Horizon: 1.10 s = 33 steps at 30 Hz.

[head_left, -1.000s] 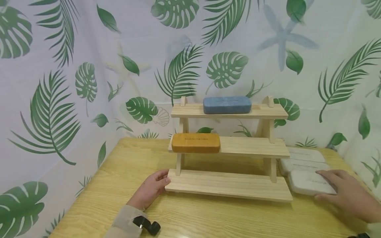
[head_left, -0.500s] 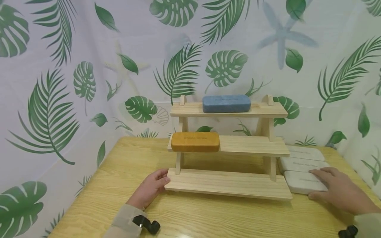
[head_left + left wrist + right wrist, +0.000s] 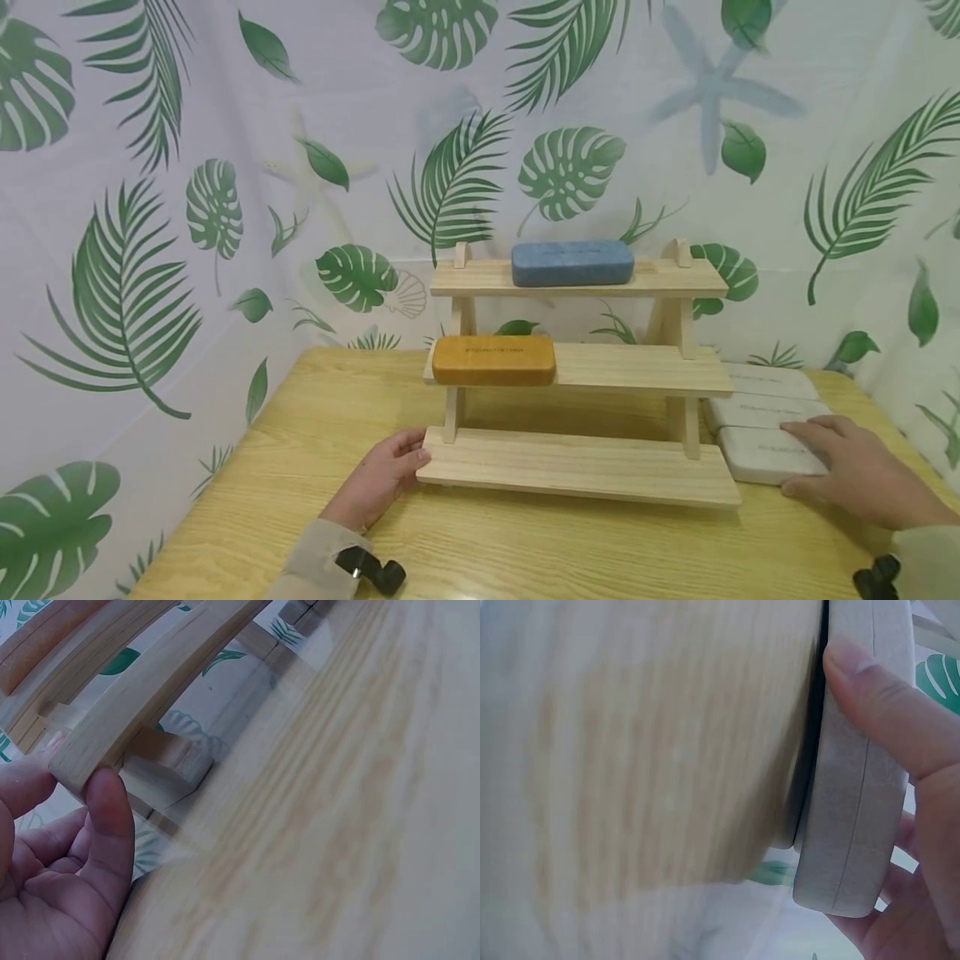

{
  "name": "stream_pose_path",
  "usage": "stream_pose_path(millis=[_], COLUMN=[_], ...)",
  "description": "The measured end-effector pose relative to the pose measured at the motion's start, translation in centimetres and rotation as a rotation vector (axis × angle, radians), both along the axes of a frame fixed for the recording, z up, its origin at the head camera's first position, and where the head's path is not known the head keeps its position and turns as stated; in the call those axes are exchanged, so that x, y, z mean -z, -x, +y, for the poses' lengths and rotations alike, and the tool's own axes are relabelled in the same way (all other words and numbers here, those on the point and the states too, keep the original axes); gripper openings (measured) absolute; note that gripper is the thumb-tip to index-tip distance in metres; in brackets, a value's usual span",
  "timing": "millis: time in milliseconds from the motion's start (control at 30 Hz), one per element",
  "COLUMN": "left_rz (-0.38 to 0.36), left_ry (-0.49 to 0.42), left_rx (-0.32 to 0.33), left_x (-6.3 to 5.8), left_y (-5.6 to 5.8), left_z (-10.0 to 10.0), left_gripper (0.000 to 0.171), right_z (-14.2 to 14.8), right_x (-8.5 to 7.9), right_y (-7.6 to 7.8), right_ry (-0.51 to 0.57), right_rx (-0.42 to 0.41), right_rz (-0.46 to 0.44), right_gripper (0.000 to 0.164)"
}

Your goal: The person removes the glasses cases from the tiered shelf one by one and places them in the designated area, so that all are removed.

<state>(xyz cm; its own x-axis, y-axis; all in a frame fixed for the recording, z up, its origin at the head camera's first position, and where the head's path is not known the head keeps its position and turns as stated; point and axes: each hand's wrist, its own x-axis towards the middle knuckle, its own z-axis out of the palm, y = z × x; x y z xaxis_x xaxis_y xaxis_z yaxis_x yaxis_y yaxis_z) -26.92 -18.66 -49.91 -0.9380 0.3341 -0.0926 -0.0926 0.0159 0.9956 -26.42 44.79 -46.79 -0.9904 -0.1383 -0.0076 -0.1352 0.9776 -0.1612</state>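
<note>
A three-tier wooden display stand [image 3: 577,467] stands on the table. My left hand [image 3: 384,467] pinches the left end of its lowest shelf, thumb and fingers on the board's end in the left wrist view. A blue glasses case [image 3: 572,264] lies on the top shelf. An orange-yellow glasses case [image 3: 493,361] sits at the left of the middle shelf. At the stand's right, my right hand [image 3: 862,467] holds the right end of the nearest off-white glasses case [image 3: 768,456]. In the right wrist view my thumb presses one long side of this case [image 3: 847,825], with the fingers beyond it.
Two more off-white cases, a middle one [image 3: 765,410] and a far one [image 3: 772,381], lie behind the held one. The wooden table [image 3: 525,550] ends at a leaf-patterned cloth [image 3: 337,125] at the back and sides.
My right hand has moved the nearest off-white case slightly left, and it now lies square in line against the middle case. My left hand keeps its place on the stand.
</note>
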Motion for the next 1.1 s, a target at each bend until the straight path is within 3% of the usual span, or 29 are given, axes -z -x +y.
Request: stream_pose_path(millis=[433,733,1100], left_rz=[0.002,-0.002,0.002], left_ry=[-0.005,-0.006,0.002], left_rx=[-0.011,0.015,0.01], left_x=[-0.3,-0.1,-0.1], left_y=[0.0,0.0,-0.1], left_z=[0.1,0.2,-0.3], left_gripper=[0.059,0.06,0.063], right_z=[0.2,-0.5,-2.4], right_x=[0.0,-0.1,-2.2], right_y=[0.4,-0.8,-1.3], right_ry=[0.057,0.073,0.138], right_rx=[-0.051,-0.03,-0.089], right_rz=[0.04,0.054,0.253], right_gripper=[0.112,0.107,0.088])
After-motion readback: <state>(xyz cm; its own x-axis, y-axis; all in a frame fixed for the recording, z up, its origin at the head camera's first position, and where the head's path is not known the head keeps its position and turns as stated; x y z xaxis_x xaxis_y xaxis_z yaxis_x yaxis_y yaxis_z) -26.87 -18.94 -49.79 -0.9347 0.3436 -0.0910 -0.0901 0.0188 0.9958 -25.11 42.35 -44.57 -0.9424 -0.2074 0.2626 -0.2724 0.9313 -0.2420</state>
